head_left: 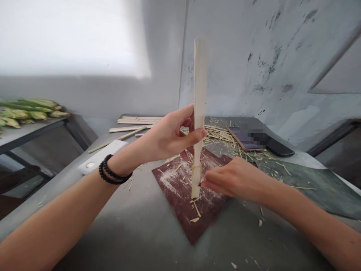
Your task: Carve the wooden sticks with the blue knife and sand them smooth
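Observation:
My left hand [175, 135] grips a long, flat, pale bamboo strip [199, 90], thumb in front and fingers behind. The strip stands upright, with a raised joint near its narrower lower end. My right hand [232, 178] is closed beside that lower end. A small dark tip shows at its fingertips against the strip's edge; the rest of what it may hold is hidden. Beneath the strip lies a dark red sheet [183, 214], like sandpaper, dusted with pale powder and bamboo shavings [196, 209].
Several bamboo strips [138, 121] and a white object with a round mark [103, 154] lie at the table's left back. Shavings [220, 135], a dark phone [278, 145] and a dark green sheet [310, 184] are right. Green-yellow husked stalks [31, 111] rest on a side table.

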Available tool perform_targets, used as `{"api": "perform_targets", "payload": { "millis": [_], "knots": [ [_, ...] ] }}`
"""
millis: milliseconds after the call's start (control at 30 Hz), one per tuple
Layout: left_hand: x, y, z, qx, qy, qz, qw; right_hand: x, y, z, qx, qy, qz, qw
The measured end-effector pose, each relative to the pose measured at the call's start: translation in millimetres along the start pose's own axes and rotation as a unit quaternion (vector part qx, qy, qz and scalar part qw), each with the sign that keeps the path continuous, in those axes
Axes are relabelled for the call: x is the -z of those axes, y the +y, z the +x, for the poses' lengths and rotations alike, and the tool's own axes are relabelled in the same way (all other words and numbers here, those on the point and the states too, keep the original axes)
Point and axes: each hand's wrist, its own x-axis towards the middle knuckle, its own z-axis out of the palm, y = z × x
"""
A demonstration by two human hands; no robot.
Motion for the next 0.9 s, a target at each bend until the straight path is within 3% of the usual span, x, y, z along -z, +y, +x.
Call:
{"api": "perform_targets", "payload": {
  "millis": [500, 900],
  "knots": [
    [0.1, -3.8, 0.1, -0.005, 0.006, 0.000, 1.000, -5.0, -1.6, -0.4, -0.003, -0.018, -0.001, 1.000],
    [1.9, -4.3, -2.0, 0.079, 0.007, -0.030, 0.996, -9.0, -2.5, 1.7, 0.003, 0.008, -0.017, 1.000]
  ]
}}
